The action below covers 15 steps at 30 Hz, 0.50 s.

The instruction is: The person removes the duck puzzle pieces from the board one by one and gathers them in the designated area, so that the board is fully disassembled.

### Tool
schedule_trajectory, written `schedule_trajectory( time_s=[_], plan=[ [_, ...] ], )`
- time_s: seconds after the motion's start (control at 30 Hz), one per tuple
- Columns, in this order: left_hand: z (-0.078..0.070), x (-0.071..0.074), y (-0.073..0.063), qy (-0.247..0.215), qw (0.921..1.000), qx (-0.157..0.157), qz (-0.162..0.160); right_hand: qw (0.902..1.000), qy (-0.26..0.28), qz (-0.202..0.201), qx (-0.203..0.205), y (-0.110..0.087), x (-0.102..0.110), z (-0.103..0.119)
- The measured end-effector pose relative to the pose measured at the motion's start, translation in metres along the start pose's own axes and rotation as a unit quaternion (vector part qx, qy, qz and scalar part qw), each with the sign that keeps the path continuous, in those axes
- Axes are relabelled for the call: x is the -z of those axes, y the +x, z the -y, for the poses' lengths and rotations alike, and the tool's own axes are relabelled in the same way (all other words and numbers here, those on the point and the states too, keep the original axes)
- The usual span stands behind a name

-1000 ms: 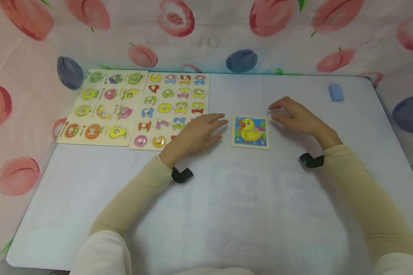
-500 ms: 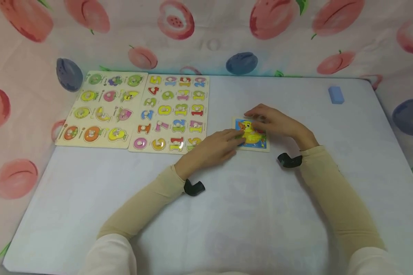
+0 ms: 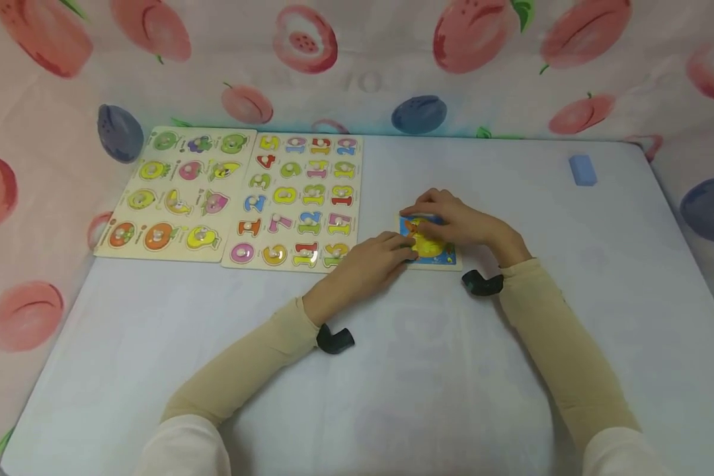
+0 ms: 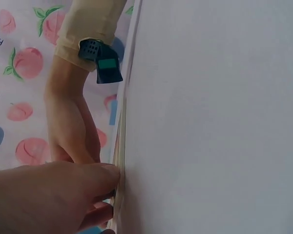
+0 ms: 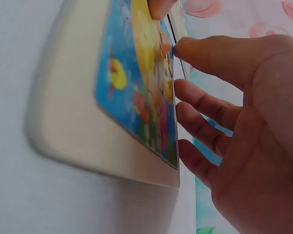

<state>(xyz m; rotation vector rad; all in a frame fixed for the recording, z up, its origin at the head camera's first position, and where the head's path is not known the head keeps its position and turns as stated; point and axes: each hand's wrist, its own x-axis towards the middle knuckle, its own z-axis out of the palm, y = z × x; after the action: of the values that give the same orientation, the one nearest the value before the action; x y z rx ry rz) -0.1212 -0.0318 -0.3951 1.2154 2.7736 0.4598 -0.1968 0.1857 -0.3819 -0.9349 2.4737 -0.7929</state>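
A small square duck puzzle [image 3: 439, 254] lies on the white table, its picture partly hidden by both hands. At its left edge my left hand [image 3: 363, 264] rests with fingertips over the border; in the left wrist view the thumb [image 4: 105, 178] presses on the board's edge and the fingers curl beside it. My right hand [image 3: 461, 221] reaches over the puzzle's upper right. In the right wrist view, its loosely bent fingers [image 5: 202, 126] touch the surface of the picture [image 5: 141, 97], and a fingertip of the left hand [image 5: 158, 7] shows at the top.
A fruit peg board [image 3: 114, 231] and a number peg board [image 3: 231, 228] lie side by side at the back left. A blue block [image 3: 582, 170] sits at the far right. Peach-print cloth [image 3: 357, 39] rises behind the table.
Both hands have come in from either side onto the duck puzzle. The right hand has moved left over the picture, and the puzzle has shifted slightly left. The peg boards and block stay put.
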Motion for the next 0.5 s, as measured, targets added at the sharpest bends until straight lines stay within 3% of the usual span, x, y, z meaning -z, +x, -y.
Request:
schedule_trajectory(
  time_s=[0.5],
  plan=[
    [-0.0014,0.0009,-0.0013,-0.033,0.9992,0.020,0.000,0.9991,-0.033,-0.026,-0.008,0.0049,-0.0083,0.0003]
  ],
)
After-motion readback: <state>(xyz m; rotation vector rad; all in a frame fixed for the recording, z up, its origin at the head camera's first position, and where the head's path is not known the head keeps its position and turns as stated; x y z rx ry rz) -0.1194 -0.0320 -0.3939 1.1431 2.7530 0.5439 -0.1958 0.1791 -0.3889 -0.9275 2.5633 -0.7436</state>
